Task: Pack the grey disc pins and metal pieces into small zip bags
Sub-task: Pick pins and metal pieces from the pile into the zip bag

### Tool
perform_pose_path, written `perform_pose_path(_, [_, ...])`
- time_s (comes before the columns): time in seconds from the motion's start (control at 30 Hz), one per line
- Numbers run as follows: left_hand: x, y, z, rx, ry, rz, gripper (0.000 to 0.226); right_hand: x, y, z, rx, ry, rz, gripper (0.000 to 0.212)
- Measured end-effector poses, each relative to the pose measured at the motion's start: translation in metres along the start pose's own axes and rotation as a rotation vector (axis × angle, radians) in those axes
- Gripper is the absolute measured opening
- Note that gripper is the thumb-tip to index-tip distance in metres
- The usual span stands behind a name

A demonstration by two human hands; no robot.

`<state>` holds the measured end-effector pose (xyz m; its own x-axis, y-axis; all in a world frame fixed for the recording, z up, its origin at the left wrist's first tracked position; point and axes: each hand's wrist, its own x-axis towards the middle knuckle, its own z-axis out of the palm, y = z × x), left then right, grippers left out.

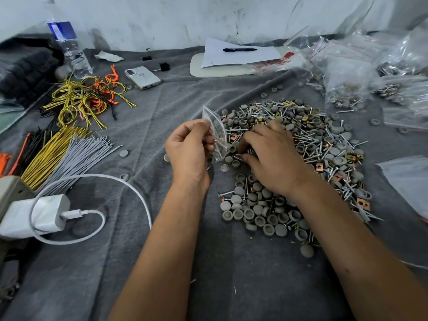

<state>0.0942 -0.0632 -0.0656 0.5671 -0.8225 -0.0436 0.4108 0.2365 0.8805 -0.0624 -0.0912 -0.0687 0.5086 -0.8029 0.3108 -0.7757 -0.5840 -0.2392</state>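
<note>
- Left hand (pixel 188 147): raised just left of the pile, thumb and fingers pinching a small zip bag (pixel 216 135) by its upper edge; the bag hangs upright with its mouth up.
- Bag contents: a few grey discs and what looks like a copper-coloured piece show through the film; it appears only partly filled.
- Right hand (pixel 271 156): palm down on the near-left part of the pile (pixel 301 144), fingers curled among the parts beside the bag; whether they have closed on a piece cannot be told.
- Pile: grey disc pins, screws and copper-coloured metal clips mixed together on the grey cloth (pixel 162 262), with a looser patch of discs (pixel 261 212) nearer the person.
- Progress, as a judgement: early to middle. Filled bags (pixel 347 89) lie at far right, so some packs are done, but the bulk of the parts is unpacked.
- Remaining: finish and seal the bag in hand, then repeat for the large pile.
- Strays: single discs lie scattered on the cloth away from the pile, e.g. one (pixel 124 153) left of the left hand; these will need gathering.
- Surroundings, left: yellow, orange and black wires (pixel 85 98), grey ties (pixel 85 154), a charger (pixel 39 214) with its white cable, a phone (pixel 143 77), a bottle (pixel 69 47).
- Surroundings, far: paper with a pen (pixel 239 49).
- Obstruction: nothing lies between hands and pile; the mixed, tangled parts are the likely hindrance to picking.
</note>
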Motion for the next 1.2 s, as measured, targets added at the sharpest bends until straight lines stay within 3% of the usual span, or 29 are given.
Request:
perform_pose_path(0.2, [-0.004,-0.005,0.003,0.202,-0.021,0.021,0.017,0.001,-0.001,-0.005,0.416,0.203,0.098,0.003])
perform_pose_path(0.6, [-0.007,-0.015,0.006,0.405,-0.095,0.128,0.010,0.000,0.006,-0.006,0.555,0.315,0.258,0.016])
perform_pose_path(0.77, [-0.007,-0.017,0.006,0.411,-0.103,0.125,0.010,-0.001,0.000,-0.012,0.585,0.491,0.155,0.015])
perform_pose_path(0.9, [-0.007,-0.018,0.005,0.425,-0.111,0.135,0.012,-0.003,-0.002,-0.010,0.490,0.432,0.038,0.011])
perform_pose_path(1.2, [-0.006,-0.019,0.005,0.441,-0.136,0.153,0.013,-0.001,-0.001,-0.008,0.426,0.333,-0.025,0.019])
